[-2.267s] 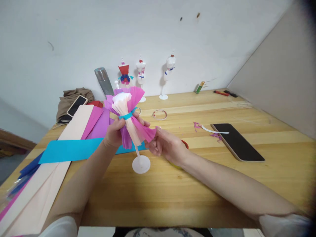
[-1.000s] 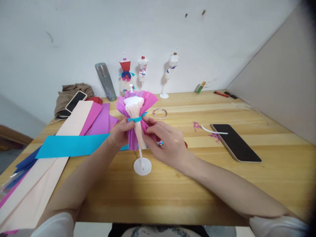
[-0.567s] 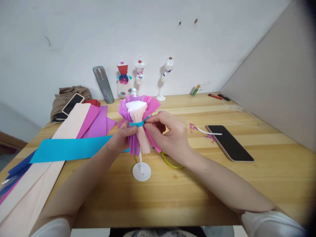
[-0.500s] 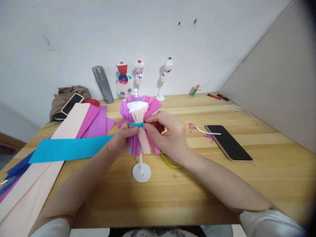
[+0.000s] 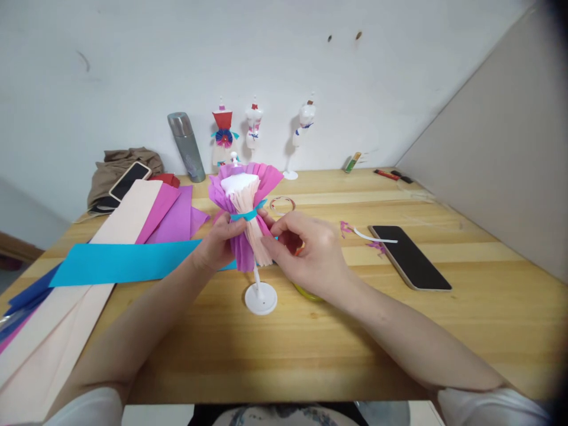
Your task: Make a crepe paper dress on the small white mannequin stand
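A small white mannequin stand (image 5: 261, 299) leans to the left, its body wrapped in a pleated pink, purple and cream paper dress (image 5: 245, 195). Around the waist runs a blue paper strip (image 5: 244, 215) with an end sticking out at the right. My left hand (image 5: 220, 241) grips the dress at its left side, thumb on the front just under the strip. My right hand (image 5: 306, 245) pinches the dress's right edge below the waist, fingers pressed together.
Crepe paper strips (image 5: 128, 263) cover the table's left side. A bottle (image 5: 187, 148) and dressed mannequins (image 5: 223, 133) stand along the wall. A tape roll (image 5: 283, 205) lies behind my right hand, and a phone (image 5: 410, 257) lies at the right.
The mannequin's top has tilted left and its base has shifted right. My right hand has moved off the blue strip, down and slightly right, to the dress edge.
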`<state>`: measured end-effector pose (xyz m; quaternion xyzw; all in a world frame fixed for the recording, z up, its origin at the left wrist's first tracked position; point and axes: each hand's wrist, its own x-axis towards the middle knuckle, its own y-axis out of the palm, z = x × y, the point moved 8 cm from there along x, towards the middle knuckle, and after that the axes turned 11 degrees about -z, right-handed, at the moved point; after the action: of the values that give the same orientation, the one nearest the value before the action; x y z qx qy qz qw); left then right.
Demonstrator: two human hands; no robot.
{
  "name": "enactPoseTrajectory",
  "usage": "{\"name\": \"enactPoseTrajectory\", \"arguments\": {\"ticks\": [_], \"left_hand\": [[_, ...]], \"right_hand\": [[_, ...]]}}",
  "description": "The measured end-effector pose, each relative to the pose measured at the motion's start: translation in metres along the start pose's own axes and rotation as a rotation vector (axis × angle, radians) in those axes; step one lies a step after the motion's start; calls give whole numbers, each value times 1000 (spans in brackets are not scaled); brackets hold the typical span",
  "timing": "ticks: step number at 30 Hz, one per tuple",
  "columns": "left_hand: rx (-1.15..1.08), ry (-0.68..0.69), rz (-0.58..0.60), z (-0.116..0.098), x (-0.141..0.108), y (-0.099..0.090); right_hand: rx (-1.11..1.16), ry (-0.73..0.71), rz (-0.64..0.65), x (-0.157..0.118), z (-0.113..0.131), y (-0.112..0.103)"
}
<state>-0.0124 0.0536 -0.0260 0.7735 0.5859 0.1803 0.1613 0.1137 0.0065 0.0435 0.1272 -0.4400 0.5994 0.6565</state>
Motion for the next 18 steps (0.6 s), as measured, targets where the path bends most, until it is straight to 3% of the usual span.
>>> {"name": "enactPoseTrajectory", "arguments": {"ticks": [7, 14, 18], "left_hand": [[-57, -6, 18, -1, -1, 2], [-69, -26, -12, 3, -2, -2], [-98, -58, -3, 5, -3, -1]], "right_hand": [[-137, -196, -46, -6, 8, -2], [-143, -279, -79, -6, 13, -5], [-223, -442, -125, -11, 23, -1]]}}
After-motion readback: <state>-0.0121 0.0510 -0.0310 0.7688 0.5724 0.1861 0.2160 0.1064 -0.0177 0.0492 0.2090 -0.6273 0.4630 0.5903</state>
